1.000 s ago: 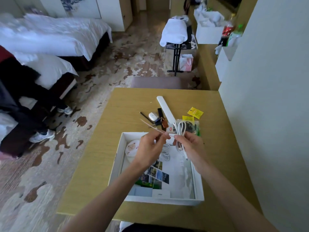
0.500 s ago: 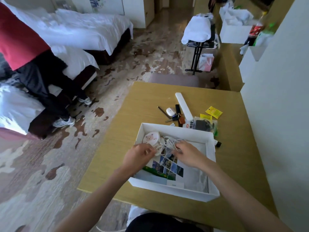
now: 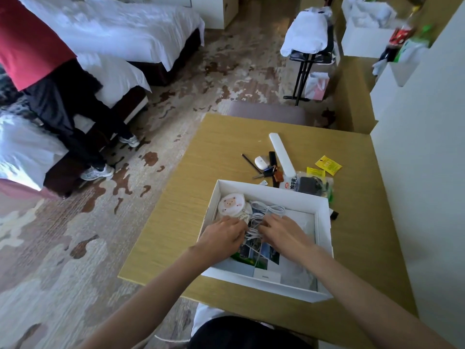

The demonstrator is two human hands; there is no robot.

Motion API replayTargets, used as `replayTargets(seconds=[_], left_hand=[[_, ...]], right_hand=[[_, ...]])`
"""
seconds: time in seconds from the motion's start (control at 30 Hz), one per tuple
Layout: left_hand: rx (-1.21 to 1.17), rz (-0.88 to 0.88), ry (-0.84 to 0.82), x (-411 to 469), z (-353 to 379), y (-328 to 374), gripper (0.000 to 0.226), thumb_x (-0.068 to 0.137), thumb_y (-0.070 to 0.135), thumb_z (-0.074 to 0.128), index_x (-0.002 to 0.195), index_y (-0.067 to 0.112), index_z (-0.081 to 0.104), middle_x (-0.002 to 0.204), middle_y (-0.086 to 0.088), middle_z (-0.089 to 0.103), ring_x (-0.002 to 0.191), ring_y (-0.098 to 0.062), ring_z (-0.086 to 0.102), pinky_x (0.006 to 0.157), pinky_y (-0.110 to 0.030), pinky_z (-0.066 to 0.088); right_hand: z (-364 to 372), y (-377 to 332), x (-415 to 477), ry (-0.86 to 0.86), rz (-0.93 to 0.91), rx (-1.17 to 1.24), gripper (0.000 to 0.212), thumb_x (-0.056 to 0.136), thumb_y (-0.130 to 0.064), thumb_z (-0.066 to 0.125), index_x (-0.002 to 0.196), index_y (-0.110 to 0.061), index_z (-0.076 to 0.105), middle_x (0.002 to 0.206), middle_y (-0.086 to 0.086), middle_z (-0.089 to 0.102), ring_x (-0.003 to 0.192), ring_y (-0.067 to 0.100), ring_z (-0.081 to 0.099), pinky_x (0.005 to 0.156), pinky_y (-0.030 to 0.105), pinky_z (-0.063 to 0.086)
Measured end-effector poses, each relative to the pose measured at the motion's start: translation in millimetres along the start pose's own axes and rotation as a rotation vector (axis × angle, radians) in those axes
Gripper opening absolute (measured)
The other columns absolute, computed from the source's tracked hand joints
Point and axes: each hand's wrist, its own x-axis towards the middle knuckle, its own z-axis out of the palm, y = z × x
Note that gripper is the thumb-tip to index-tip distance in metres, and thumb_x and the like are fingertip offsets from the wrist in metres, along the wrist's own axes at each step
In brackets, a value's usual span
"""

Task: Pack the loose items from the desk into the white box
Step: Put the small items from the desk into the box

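Note:
The white box sits on the wooden desk in front of me. Inside it lie a round case with a bear face, photo cards and a bundle of white cable. My left hand and my right hand are both down in the box, fingers pressing on the cable from either side. Behind the box lie a long white bar, a white mouse-like item, keys, a dark pencil, yellow sachets and a clear bag with a black charger.
A white wall runs along the desk's right edge. A purple stool stands at the far side. A person in red and black stands by the beds on the left. A small black item lies right of the box.
Both hands held the cable bundle above the box's far edge a second ago; they have lowered it into the box and now press on it there. My view shifted right.

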Motion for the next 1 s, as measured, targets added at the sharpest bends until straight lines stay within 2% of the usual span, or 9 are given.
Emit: replayTargets(seconds=[0.13, 0.23, 0.4, 0.5, 0.6, 0.7, 0.77, 0.87, 1.0], left_hand=[[-0.06, 0.049, 0.038, 14, 0, 2, 0.02, 0.094, 0.026, 0.045, 0.1, 0.017, 0.061, 0.098, -0.002, 0.066, 0.089, -0.02, 0.059, 0.069, -0.034, 0.051], [-0.146, 0.057, 0.122, 27, -8, 1, 0.018, 0.094, 0.018, 0.048, 0.098, 0.012, 0.065, 0.093, -0.007, 0.069, 0.084, -0.023, 0.06, 0.069, -0.041, 0.052], [-0.145, 0.074, 0.225, 70, -32, -7, 0.016, 0.092, 0.012, 0.05, 0.096, 0.012, 0.066, 0.092, -0.004, 0.069, 0.088, -0.024, 0.059, 0.066, -0.04, 0.051], [-0.136, 0.042, 0.204, 102, -42, -14, 0.018, 0.092, 0.012, 0.049, 0.098, 0.013, 0.065, 0.094, -0.002, 0.068, 0.093, -0.022, 0.056, 0.066, -0.039, 0.052], [-0.163, 0.0, 0.081, 137, -45, -25, 0.021, 0.093, 0.016, 0.047, 0.102, 0.014, 0.066, 0.101, -0.002, 0.069, 0.098, -0.02, 0.057, 0.075, -0.038, 0.052], [-0.304, -0.143, -0.077, 178, -38, -43, 0.022, 0.093, 0.022, 0.048, 0.103, 0.019, 0.068, 0.107, -0.004, 0.067, 0.096, -0.02, 0.061, 0.082, -0.036, 0.053], [-0.325, -0.203, -0.162, 204, -27, -58, 0.024, 0.093, 0.024, 0.047, 0.106, 0.02, 0.067, 0.11, -0.005, 0.066, 0.097, -0.022, 0.061, 0.085, -0.039, 0.053], [-0.196, -0.171, -0.256, 236, -4, -82, 0.028, 0.092, 0.015, 0.045, 0.115, 0.018, 0.061, 0.123, -0.008, 0.06, 0.11, -0.024, 0.056, 0.092, -0.04, 0.049], [0.015, -0.093, -0.244, 270, 27, -113, 0.047, 0.084, 0.001, 0.044, 0.129, 0.014, 0.049, 0.136, -0.008, 0.047, 0.125, -0.027, 0.044, 0.095, -0.047, 0.047]], right_hand=[[-9, 11, -5, 0.094, 0.016, 0.114, 0.021, 0.081, -0.035, 0.07, 0.095, -0.019, 0.07, 0.104, 0.0, 0.056, 0.097, 0.018, 0.054, 0.072, 0.031, 0.046], [-24, 24, -9, 0.187, 0.118, 0.326, 0.021, 0.084, -0.031, 0.071, 0.098, -0.016, 0.071, 0.103, -0.002, 0.06, 0.098, 0.016, 0.054, 0.076, 0.031, 0.048], [-42, 57, -1, 0.287, 0.355, 0.595, 0.01, 0.09, -0.022, 0.065, 0.097, -0.018, 0.07, 0.099, -0.009, 0.063, 0.097, 0.006, 0.055, 0.081, 0.027, 0.047], [-48, 78, 14, 0.331, 0.439, 0.667, 0.01, 0.091, -0.017, 0.063, 0.094, -0.013, 0.071, 0.089, -0.007, 0.064, 0.083, 0.007, 0.06, 0.073, 0.027, 0.049], [-48, 98, 36, 0.343, 0.507, 0.667, 0.006, 0.089, -0.016, 0.065, 0.088, -0.016, 0.07, 0.076, -0.018, 0.057, 0.067, 0.001, 0.053, 0.061, 0.017, 0.038], [-40, 121, 62, 0.256, 0.583, 0.671, 0.006, 0.088, -0.018, 0.064, 0.088, -0.021, 0.069, 0.076, -0.014, 0.065, 0.064, 0.003, 0.056, 0.058, 0.021, 0.039], [-31, 135, 81, 0.119, 0.608, 0.614, 0.011, 0.09, -0.022, 0.063, 0.099, -0.019, 0.069, 0.095, -0.001, 0.071, 0.081, 0.014, 0.062, 0.066, 0.031, 0.046], [-18, 150, 112, -0.085, 0.574, 0.434, 0.03, 0.09, -0.023, 0.062, 0.119, -0.017, 0.062, 0.119, 0.008, 0.062, 0.106, 0.027, 0.059, 0.082, 0.039, 0.05], [8, 165, 151, -0.217, 0.542, 0.31, 0.05, 0.09, -0.017, 0.057, 0.139, -0.017, 0.046, 0.139, 0.006, 0.046, 0.122, 0.028, 0.05, 0.094, 0.042, 0.048]])
